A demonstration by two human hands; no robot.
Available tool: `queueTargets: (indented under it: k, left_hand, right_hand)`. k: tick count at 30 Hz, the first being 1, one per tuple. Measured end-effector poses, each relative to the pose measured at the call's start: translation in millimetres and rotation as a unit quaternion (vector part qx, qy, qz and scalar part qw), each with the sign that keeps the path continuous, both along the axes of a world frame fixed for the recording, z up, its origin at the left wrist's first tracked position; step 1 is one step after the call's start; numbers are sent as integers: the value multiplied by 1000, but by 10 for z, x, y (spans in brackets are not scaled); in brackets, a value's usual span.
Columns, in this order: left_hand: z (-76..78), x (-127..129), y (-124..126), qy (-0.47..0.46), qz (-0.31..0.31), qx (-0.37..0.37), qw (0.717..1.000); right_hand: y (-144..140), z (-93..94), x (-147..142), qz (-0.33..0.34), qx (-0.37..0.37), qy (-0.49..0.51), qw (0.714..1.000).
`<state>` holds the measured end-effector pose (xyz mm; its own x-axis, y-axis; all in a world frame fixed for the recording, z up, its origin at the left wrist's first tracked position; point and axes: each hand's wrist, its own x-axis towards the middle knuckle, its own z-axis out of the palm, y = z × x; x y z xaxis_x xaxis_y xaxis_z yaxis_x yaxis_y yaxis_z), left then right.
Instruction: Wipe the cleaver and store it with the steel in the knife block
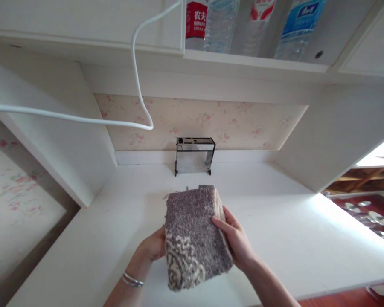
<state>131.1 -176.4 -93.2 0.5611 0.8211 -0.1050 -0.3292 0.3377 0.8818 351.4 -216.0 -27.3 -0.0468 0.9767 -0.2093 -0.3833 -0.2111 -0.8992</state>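
Held folded grey rug piece (193,238) between 2 hands, above white countertop (291,238). Left hand (153,247) cupped against left edge, fingers hidden behind pile. Right hand (235,238) clamped on right edge, thumb on top, fingers wrapped under. Long axis ran away from body, tilted slightly left, toward metal knife rack (195,155) at back wall. Both hands equally near. White cable (137,85) overhead.

A folded mat (193,238) is held above the tabletop (275,238) near its front edge, the left hand (153,246) on its left side, the right hand (235,241) on its right. Behind it, at the back edge, stands a rack (194,155). Bottles (243,25) stand on the shelf (256,59) above.
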Motion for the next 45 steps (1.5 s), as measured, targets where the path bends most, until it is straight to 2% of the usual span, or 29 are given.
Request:
queueTargets:
  k: [4,6,9,14,16,17,18,20,21,22,23,25,26,29,33,36,39,41,42,43,45]
  left_hand:
    - [124,70,14,-69,-149,-9,986]
    - [173,77,29,-113,-178,3,978]
    - [218,75,44,-120,-144,24,982]
    - [231,106,72,-62,-88,3,994]
    - [210,132,98,-47,-75,-16,996]
    - [193,145,113,-45,-69,-25,996]
    - [173,159,128,-43,-61,-34,997]
    - [126,187,156,-34,-43,-52,997]
    - [101,199,168,-25,-31,-63,997]
    - [77,211,179,-18,-19,-75,997]
    - [55,221,189,-13,-7,-86,996]
    - [15,237,207,-13,21,-104,994]
    - [0,242,215,-18,35,-110,993]
    - [-31,248,230,-29,66,-119,990]
    - [-42,248,236,-25,89,-133,987]
    - [-44,257,246,-25,98,-135,986]
    - [-47,264,253,-24,101,-138,985]
    - [-46,262,251,-23,102,-141,985]
    - [-45,260,248,-24,103,-142,984]
    - [-43,258,245,-25,106,-145,984]
    - [-37,258,241,-26,112,-153,982]
  right_hand:
    - [108,161,607,-40,10,-38,998]
    - [171,170,956,-78,19,-81,994]
    - [235,34,1450,-116,-9,-144,983]
    - [230,-390,1997,-88,-115,-234,961]
    - [239,-508,2120,-89,-120,-340,929]
    - [249,-540,2163,-100,-106,-417,897]
    - [262,-552,2188,-115,-83,-502,853]
    - [279,-515,2168,-139,-19,-644,752]
    - [277,-468,2116,-137,15,-685,715]
    - [269,-406,2034,-121,48,-707,696]
    - [253,-333,1924,-91,82,-713,690]
    - [210,-178,1648,13,153,-704,693]
    - [190,-105,1498,77,186,-699,686]
    - [173,35,1112,223,239,-698,637]
    - [260,-8,901,307,291,-720,550]
    - [346,-140,897,344,327,-736,482]
    - [397,-223,898,367,349,-750,426]
    - [409,-203,883,368,350,-760,406]
    - [412,-170,875,365,347,-762,407]
    - [414,-125,869,358,342,-761,419]
    - [423,-22,872,327,329,-750,472]
